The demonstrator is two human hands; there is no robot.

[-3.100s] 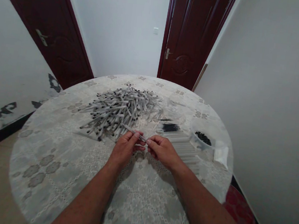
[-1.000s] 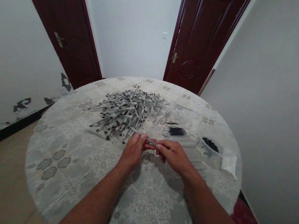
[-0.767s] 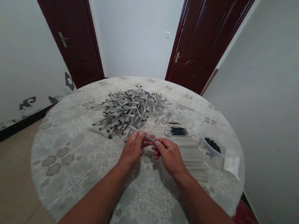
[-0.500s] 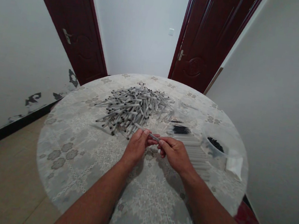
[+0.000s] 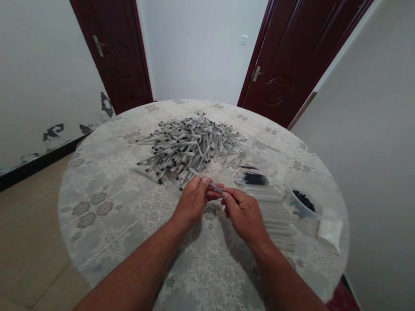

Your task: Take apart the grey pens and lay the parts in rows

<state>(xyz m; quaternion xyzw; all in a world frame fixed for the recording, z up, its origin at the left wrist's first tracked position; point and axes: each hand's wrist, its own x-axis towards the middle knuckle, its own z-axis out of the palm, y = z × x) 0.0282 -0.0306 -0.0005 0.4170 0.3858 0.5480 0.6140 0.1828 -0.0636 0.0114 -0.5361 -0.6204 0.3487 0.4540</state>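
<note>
Between my two hands, over the near middle of the table, is a slim whitish pen [image 5: 194,172]. My left hand [image 5: 193,197] is closed around its middle, and one end sticks out past the thumb toward the pile. The fingertips of my right hand [image 5: 243,212] pinch the pen's other end and partly hide it. Just beyond my left hand lies a big heap of similar pens [image 5: 182,147], many with black ends. Beside my right hand, a row of translucent pen tubes [image 5: 277,216] lies side by side, with thin dark refills [image 5: 255,179] at their far side.
A clear plastic tub [image 5: 313,215] with small black pieces [image 5: 303,200] stands at the right, next to a white packet [image 5: 330,232]. A clear plastic bag [image 5: 262,154] lies behind the refills. A patterned cloth covers the round table [image 5: 107,244]. Walls and two dark red doors surround it.
The whole view has shifted slightly to the right. Both hands keep their hold on the pen, and the right fingers have closed up a little more at its end.
</note>
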